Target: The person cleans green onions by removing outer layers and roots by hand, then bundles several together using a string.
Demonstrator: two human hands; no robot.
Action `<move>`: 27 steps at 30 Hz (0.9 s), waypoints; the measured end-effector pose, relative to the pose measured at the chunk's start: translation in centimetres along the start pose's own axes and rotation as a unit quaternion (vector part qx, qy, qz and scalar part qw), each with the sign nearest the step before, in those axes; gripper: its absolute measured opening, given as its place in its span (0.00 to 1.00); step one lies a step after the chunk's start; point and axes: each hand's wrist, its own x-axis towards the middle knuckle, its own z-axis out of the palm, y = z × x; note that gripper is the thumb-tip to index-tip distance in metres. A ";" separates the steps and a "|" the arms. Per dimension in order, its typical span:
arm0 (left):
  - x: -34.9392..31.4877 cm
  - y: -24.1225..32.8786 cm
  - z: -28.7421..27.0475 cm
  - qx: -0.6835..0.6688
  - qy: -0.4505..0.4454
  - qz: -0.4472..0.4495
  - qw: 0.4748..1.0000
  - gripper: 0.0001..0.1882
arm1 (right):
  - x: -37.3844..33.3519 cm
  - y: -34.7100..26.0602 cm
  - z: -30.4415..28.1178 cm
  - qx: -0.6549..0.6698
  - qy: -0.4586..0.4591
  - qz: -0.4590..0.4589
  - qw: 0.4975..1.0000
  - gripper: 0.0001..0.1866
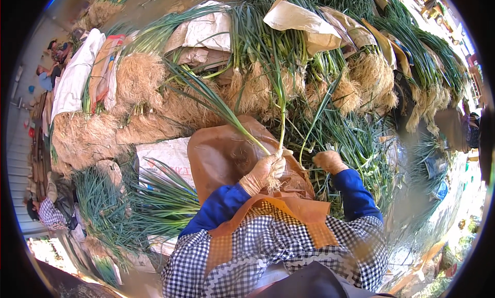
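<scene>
My left hand (264, 173) is closed around a couple of green onions (282, 120) above my lap. Their pale stalks and green leaves fan away from me, and the stringy roots hang just below my fingers. To the right, my right hand (330, 162) is curled closed over a heap of loose green leaves (356, 153). Whatever its fingers hold, if anything, cannot be made out. A single bent leaf (315, 123) rises beside that hand. Across my lap lies a brown plastic apron (221, 148) with bits of root on it.
Bundles of green onions with thick tan roots (139, 78) are stacked in a row ahead, partly covered by white and brown sacks (209, 29). More green onions (167, 200) lie at my left on a printed white sack (167, 156). Other people (50, 213) are at the far left.
</scene>
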 end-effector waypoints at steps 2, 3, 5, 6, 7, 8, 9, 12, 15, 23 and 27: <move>0.0 -0.4 -0.3 0.047 0.016 0.008 0.999 0.16 | 1.1 0.0 -1.4 0.127 0.111 0.163 0.972 0.16; 0.2 -0.7 0.3 0.081 0.030 0.004 0.996 0.15 | 2.2 -1.2 -2.5 0.197 0.232 0.117 0.945 0.19; 0.3 -1.4 0.9 0.136 0.100 0.031 0.985 0.11 | 4.9 -5.4 -5.8 0.286 0.239 0.101 0.922 0.24; 0.5 -1.6 1.3 0.150 0.123 0.040 0.980 0.10 | 6.5 -6.1 -6.1 0.235 0.196 0.091 0.948 0.27; 0.5 -1.6 1.6 0.163 0.149 0.054 0.974 0.09 | 7.3 -8.0 -8.3 0.106 0.073 0.128 0.983 0.26; 0.7 -1.8 1.3 0.169 0.151 0.056 0.972 0.09 | 8.2 -7.7 -6.6 0.078 0.116 0.077 0.987 0.22; 0.9 -1.8 0.6 0.188 0.169 0.070 0.965 0.09 | 9.1 -7.4 -4.8 0.049 0.162 0.025 0.985 0.20; 1.1 -1.6 -0.6 0.183 0.197 0.097 0.958 0.09 | 8.0 -7.9 -3.5 0.063 0.303 -0.027 0.951 0.19; 0.4 -0.8 0.5 0.135 0.225 0.119 0.958 0.10 | 2.4 -8.4 -5.1 0.373 0.163 -0.022 0.913 0.19; 0.2 0.3 0.6 0.112 0.154 0.072 0.979 0.13 | -5.1 4.9 -5.3 -0.036 0.275 0.238 0.931 0.14; -0.1 0.9 -0.7 0.057 -0.003 0.030 0.998 0.13 | 6.2 -4.5 -4.9 0.343 0.279 -0.021 0.897 0.24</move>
